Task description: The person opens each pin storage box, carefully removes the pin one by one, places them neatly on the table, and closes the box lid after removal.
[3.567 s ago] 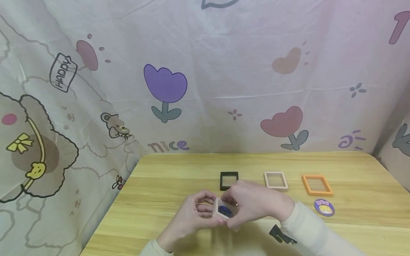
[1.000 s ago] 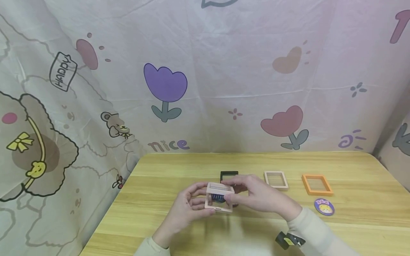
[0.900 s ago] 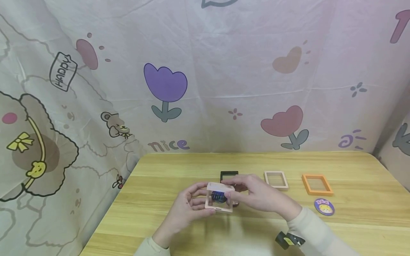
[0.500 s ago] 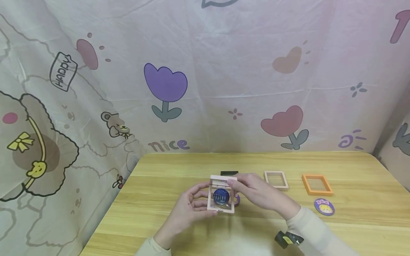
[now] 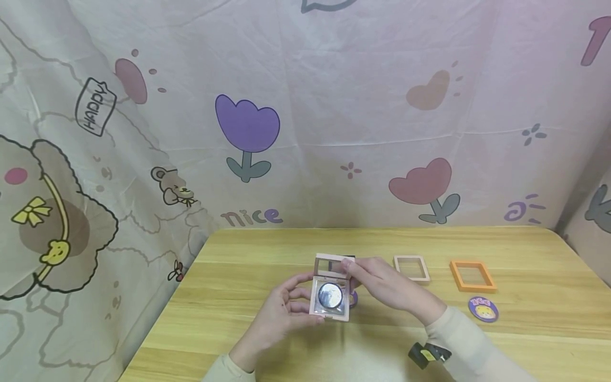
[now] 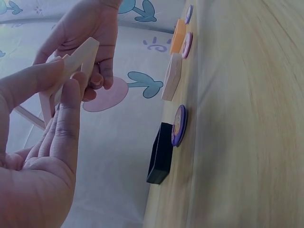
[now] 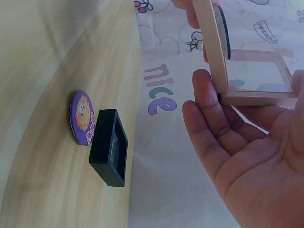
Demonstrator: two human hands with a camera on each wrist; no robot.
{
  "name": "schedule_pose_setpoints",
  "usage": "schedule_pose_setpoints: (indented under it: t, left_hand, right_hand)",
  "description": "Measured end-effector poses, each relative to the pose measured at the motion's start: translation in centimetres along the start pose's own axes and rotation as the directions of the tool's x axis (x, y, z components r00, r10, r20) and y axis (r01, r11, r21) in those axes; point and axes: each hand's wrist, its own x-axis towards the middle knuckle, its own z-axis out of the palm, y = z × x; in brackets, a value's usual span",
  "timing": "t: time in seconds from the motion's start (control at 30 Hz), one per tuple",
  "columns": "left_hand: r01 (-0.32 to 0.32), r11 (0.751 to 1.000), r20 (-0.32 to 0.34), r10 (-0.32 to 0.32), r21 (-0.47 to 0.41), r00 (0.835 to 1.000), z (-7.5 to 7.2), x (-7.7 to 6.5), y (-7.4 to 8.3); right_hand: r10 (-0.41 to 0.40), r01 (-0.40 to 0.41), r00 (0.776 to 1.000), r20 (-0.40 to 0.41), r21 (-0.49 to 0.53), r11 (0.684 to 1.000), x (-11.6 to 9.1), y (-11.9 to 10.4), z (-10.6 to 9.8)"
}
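Both hands hold a pale pink hinged display frame (image 5: 312,302) with clear panels, raised above the table and opened out. A round badge (image 5: 330,295) lies against its lower half, its face washed out by glare. My left hand (image 5: 277,321) grips that lower half by its left edge, the thumb in front and fingers behind. With thumb and fingers, my right hand (image 5: 386,286) pinches the upper half, the lid (image 5: 324,256). In the right wrist view the lid stands at roughly a right angle to the half with the badge.
A black frame (image 7: 107,147) and a purple badge (image 7: 81,116) sit behind the held frame, mostly hidden in the head view. Rightward lie another pale pink frame (image 5: 396,263), an orange frame (image 5: 456,278) and a purple bear badge (image 5: 483,309). A printed cloth (image 5: 315,185) hangs behind the table.
The lid has swung up and back with my right hand, uncovering the badge. Its blue face now shows as pale glare. My left hand has kept its grip, nearly still over the last second.
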Motion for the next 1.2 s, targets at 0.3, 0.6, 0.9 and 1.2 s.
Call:
schedule_pose_setpoints:
  t: [0.3,0.6,0.9,1.2]
  left_hand:
    - [-0.001,1.0,0.02,0.001,-0.006,1.0,-0.2,0.1,-0.3]
    - [0.018,0.999,0.017,-0.018,-0.028,1.0,-0.4,0.2,-0.4]
    - [0.028,1.0,-0.014,-0.028,-0.011,1.0,-0.5,0.4,-0.6]
    - [0.058,0.998,-0.085,-0.059,-0.005,0.995,-1.3,0.5,-0.7]
  right_hand:
    - [0.001,-0.002,1.0,0.031,0.045,0.999,0.1,0.5,0.0]
    - [0.0,0.0,1.0,-0.003,0.024,1.0,0.4,0.5,0.1]
    - [-0.024,0.02,0.995,-0.092,-0.045,0.999,0.3,0.5,-0.2]
    - [-0.077,0.045,0.943,-0.325,-0.105,0.993,0.2,-0.3,0.1]
